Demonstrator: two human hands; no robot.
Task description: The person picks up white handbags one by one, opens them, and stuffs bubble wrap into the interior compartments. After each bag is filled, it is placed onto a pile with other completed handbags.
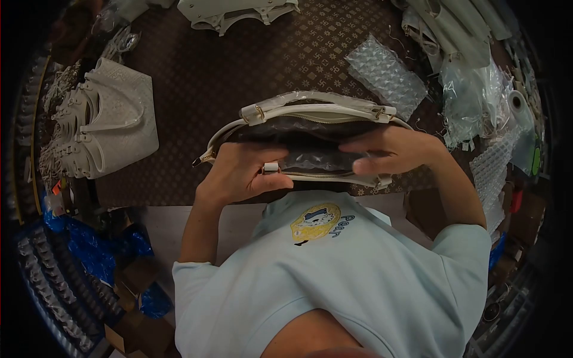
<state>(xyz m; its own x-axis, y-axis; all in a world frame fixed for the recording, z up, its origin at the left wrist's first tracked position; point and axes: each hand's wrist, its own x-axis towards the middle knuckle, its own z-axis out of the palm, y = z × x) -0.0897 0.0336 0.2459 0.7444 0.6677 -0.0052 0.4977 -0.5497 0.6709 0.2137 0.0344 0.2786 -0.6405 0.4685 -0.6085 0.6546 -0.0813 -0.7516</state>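
A cream-white handbag (322,177) lies in front of me with its zipped top open toward me, showing a dark lining and clear plastic (316,161) inside. My left hand (239,170) is closed on the near rim beside a white handle tab (271,167), thumb outside and fingers over the opening. My right hand (397,152) reaches over the right end of the opening, fingers stretched out and apart, slightly blurred. The far handle (310,96) is wrapped in clear plastic. A zipper end (203,160) sticks out on the left.
Several cream handbags (122,119) stand grouped at the left. Another pale bag (233,13) sits at the far edge of the brown patterned table (197,71). Bubble wrap (387,74) lies to the right, near clear plastic bags (468,101) and more pale bag pieces (453,30).
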